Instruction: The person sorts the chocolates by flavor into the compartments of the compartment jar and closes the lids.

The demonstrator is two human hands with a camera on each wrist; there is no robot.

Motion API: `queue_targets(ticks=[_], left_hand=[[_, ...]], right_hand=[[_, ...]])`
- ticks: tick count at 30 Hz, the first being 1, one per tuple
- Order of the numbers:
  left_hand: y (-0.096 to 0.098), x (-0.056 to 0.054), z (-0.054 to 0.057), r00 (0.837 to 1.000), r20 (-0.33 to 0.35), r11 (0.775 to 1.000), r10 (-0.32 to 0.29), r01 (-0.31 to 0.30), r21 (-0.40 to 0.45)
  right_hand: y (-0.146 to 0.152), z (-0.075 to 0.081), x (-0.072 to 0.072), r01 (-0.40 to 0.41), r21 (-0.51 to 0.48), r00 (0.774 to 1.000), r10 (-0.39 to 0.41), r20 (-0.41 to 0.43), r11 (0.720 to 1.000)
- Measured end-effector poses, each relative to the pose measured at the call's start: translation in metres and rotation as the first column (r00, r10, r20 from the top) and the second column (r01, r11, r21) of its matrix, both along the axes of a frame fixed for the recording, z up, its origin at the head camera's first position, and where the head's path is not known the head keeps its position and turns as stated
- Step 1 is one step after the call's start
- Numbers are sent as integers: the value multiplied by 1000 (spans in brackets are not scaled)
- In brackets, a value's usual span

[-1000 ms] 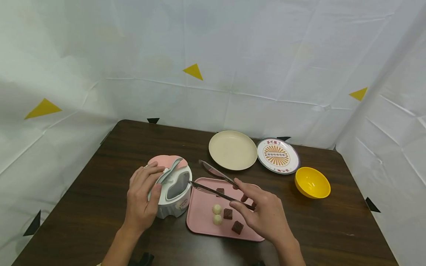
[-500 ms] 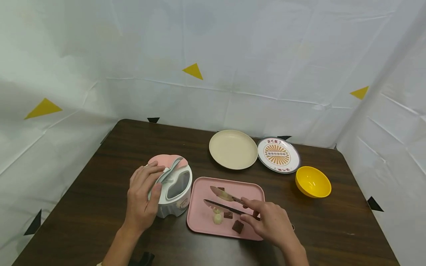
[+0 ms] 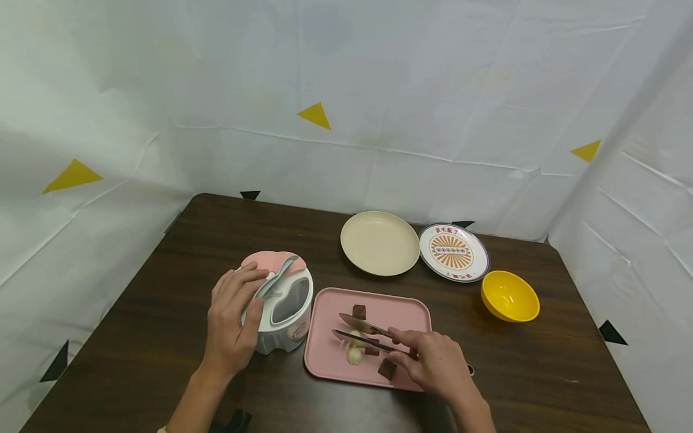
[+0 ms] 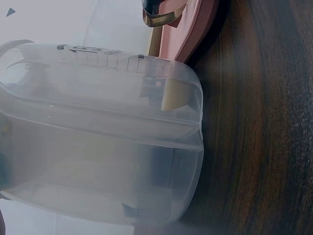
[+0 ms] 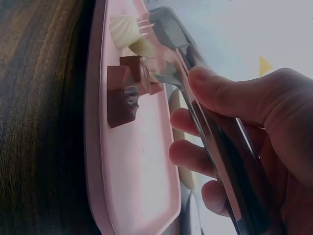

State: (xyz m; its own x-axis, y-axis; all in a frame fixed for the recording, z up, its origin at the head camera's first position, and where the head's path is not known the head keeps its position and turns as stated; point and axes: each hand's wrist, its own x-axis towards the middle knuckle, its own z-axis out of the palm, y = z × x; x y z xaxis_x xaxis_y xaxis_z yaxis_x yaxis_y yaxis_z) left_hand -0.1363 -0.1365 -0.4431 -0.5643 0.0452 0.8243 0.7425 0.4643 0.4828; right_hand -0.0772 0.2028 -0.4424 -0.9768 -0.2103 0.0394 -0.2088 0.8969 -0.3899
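My left hand (image 3: 233, 319) rests on the lid of a clear-walled container (image 3: 300, 337), beside a grey spoon (image 3: 277, 278) lying across its pink flap (image 3: 265, 260). Through the container's wall (image 4: 98, 171), the left wrist view shows a pale shape (image 4: 176, 94) near the base. With thumb and fingers on either side, my right hand (image 3: 435, 361) holds metal tongs (image 5: 215, 147) low over a pink tray (image 3: 325, 367). The spread tong tips stand around the farther of two cream-white balls (image 3: 354, 356). Brown chocolate cubes (image 5: 120, 95) lie beside them.
Behind the tray lie a cream plate (image 3: 380, 243) and a white patterned plate (image 3: 453, 252). A yellow bowl (image 3: 510, 296) stands to the right. The dark wooden table (image 3: 541, 373) is bounded by white sheeting (image 3: 379, 90).
My right hand has brought the tongs down and rightward from beside the container to the white balls, with the tips coming closer together. The left hand has stayed on the container's lid.
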Motion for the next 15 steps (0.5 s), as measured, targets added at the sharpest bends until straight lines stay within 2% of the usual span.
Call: queue_targets(ticks=[7,15], left_hand=[[0,0,0,1000,-1,1000,5,-5,-1],[0,0,-1,1000,-2,1000,2,-2,3]], right_hand=[[0,-3,1,-6,9,997,7,-76,1000],[0,0,1,2,12,996,0,-94,1000]])
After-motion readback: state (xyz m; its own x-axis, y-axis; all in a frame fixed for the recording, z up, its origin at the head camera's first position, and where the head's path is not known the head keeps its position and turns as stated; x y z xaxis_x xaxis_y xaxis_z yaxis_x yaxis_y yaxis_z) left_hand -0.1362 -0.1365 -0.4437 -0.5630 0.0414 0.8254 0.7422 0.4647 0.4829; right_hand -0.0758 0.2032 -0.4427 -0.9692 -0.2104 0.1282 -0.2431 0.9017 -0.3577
